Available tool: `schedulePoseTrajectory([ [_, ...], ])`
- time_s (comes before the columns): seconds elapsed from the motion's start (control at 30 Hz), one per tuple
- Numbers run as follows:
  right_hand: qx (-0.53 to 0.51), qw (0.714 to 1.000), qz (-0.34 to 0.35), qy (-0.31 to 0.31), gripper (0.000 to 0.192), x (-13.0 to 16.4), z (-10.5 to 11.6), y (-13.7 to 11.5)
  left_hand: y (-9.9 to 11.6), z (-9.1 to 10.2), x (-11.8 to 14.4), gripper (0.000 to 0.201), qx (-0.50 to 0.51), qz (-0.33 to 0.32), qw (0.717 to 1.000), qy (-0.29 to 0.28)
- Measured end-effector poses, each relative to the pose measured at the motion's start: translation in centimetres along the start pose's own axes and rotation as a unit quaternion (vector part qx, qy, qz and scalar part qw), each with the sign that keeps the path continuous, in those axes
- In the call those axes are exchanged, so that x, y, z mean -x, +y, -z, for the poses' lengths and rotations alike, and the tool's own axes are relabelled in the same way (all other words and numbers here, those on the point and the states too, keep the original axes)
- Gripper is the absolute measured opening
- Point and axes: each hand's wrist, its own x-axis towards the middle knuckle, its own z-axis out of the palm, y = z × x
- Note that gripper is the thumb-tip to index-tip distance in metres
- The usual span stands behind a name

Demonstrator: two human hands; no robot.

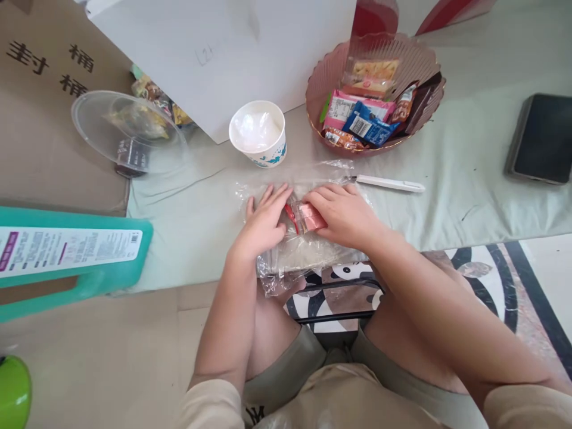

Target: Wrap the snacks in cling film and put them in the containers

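Clear plastic, in the form of a crinkled bag (304, 250), is spread on the pale green cloth (447, 196) of the bench, its near edge hanging over the front. The left hand (263, 220) is laid flat on the bag with fingers spread, and the right hand (344, 214) is pressed down beside it, fingers curled over a small red-and-pink packet (308, 217) seen between the two hands; whether the packet is inside the bag cannot be told. A white pen-like tool (388, 183) is seen just beyond the right hand. Further back, a paper cup (258, 134) and a pink bowl (322, 89) of wrapped snacks are set, with a dark tablet (543, 138) well apart at the right.
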Motion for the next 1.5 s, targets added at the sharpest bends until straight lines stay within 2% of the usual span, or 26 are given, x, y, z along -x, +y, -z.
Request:
schedulePoseTrajectory([
  [0.1,-0.015,1.000,0.003,0.005,0.032,0.0,0.2,0.3,0.1,-0.1,0.1,0.094,-0.015,0.003,1.000,-0.008],
  [0.27,-0.082,0.995,-0.019,0.054,0.049,0.8,0.4,1.1,0.0,-0.3,-0.1,0.099,0.026,0.014,0.999,0.030],
  [0.37,-0.158,0.983,-0.007,0.090,0.055,1.8,1.3,1.5,-0.1,-0.5,-0.2,0.092,0.035,0.007,0.998,0.053],
  [0.47,-0.207,0.968,-0.003,0.144,0.055,3.1,3.6,1.8,-0.1,-0.6,-0.4,0.080,0.015,-0.006,0.998,0.053],
  [0.57,-0.185,0.960,-0.047,0.206,0.057,3.2,7.3,2.5,0.2,-0.7,-0.6,0.073,0.008,-0.009,0.998,0.066],
  [0.63,-0.147,0.956,-0.094,0.236,0.059,2.0,9.9,3.5,0.3,-0.7,-0.8,0.071,0.010,-0.009,0.997,0.075],
  [0.73,-0.044,0.951,-0.202,0.231,0.055,-1.6,12.8,6.0,0.4,-0.6,-1.0,0.069,0.008,-0.010,0.997,0.074],
  [0.8,0.018,0.954,-0.239,0.181,0.054,-4.4,13.8,7.9,0.4,-0.5,-1.2,0.069,0.002,-0.007,0.998,0.069],
  [0.87,0.043,0.960,-0.248,0.124,0.077,-6.4,14.2,9.4,0.4,-0.5,-1.4,0.069,-0.003,-0.003,0.998,0.064],
  [0.9,0.049,0.964,-0.236,0.110,0.082,-7.0,14.3,10.0,0.4,-0.4,-1.5,0.069,-0.005,-0.003,0.998,0.063],
  [0.93,0.056,0.967,-0.219,0.116,0.079,-7.3,14.3,10.5,0.4,-0.4,-1.6,0.069,-0.005,-0.004,0.998,0.062],
  [1.07,0.082,0.961,-0.179,0.196,0.037,-6.5,14.1,11.5,0.4,-0.4,-1.7,0.070,-0.002,-0.007,0.998,0.059],
  [1.2,0.063,0.957,-0.193,0.209,0.021,-4.8,13.0,10.4,0.5,-0.4,-1.7,0.070,0.002,-0.006,0.998,0.057],
  [1.3,-0.002,0.937,-0.162,0.308,0.019,-2.7,11.2,7.9,0.5,-0.3,-1.6,0.070,0.007,-0.008,0.998,0.061],
  [1.4,-0.132,0.932,-0.138,0.308,0.023,-0.1,8.1,5.4,0.4,-0.2,-1.4,0.071,0.017,-0.026,0.998,0.054],
  [1.5,-0.167,0.923,-0.200,0.284,0.041,1.9,4.4,4.4,-0.1,-0.1,-1.0,0.069,0.041,-0.051,0.996,0.052],
])
